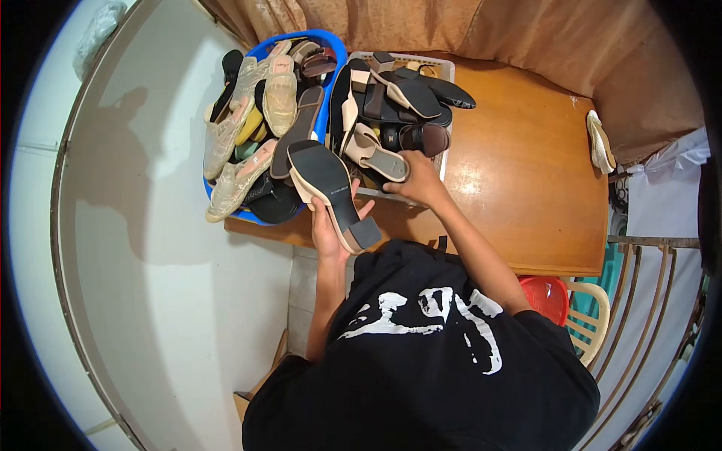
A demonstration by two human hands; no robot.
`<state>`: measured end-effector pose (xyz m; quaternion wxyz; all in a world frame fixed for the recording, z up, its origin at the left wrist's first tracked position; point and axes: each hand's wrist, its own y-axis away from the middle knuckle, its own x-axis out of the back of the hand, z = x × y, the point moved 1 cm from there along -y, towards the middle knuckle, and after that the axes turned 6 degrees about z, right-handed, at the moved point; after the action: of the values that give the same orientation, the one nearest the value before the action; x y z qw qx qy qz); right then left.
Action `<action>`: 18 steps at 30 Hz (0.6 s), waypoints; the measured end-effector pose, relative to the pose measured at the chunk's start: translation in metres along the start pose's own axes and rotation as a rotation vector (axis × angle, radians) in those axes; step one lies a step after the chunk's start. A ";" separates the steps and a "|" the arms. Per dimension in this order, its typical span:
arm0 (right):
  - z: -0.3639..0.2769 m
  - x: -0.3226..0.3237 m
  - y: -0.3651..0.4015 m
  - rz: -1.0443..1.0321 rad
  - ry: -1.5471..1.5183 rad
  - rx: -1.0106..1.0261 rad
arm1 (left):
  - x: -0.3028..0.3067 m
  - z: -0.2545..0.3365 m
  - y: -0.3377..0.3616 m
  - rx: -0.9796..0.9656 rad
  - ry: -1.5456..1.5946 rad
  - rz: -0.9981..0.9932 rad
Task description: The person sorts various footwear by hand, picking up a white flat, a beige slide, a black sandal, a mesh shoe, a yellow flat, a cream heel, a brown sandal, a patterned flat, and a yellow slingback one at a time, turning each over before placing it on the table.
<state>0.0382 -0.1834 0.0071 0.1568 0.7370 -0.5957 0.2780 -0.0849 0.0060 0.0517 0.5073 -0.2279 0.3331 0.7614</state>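
My left hand is closed around a beige block-heeled sandal, whose black sole faces up toward me. Some fingers show past the sandal's far side. My right hand grips the heel end of another beige sandal with a grey insole, at the near edge of a white plastic basket. Inside that basket lie several more shoes, among them a black-soled sandal and a dark brown shoe. A blue basket heaped with shoes stands just left of it.
Both baskets rest on a brown wooden table. A lone woven whitish shoe stands at its right edge. A brown curtain hangs behind, and a white wall borders the left. A red basin sits on a cream plastic chair.
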 end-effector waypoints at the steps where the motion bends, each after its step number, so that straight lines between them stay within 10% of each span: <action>1: 0.001 -0.006 0.003 0.033 0.025 0.032 | 0.008 -0.003 -0.002 0.014 0.000 0.009; 18: -0.055 0.075 0.026 0.040 -0.795 -0.301 | 0.024 -0.001 -0.015 0.113 0.066 -0.007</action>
<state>0.0113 -0.2178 0.0932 0.0154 0.7442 -0.6578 -0.1147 -0.0804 0.0243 0.0303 0.5106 -0.2252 0.3914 0.7317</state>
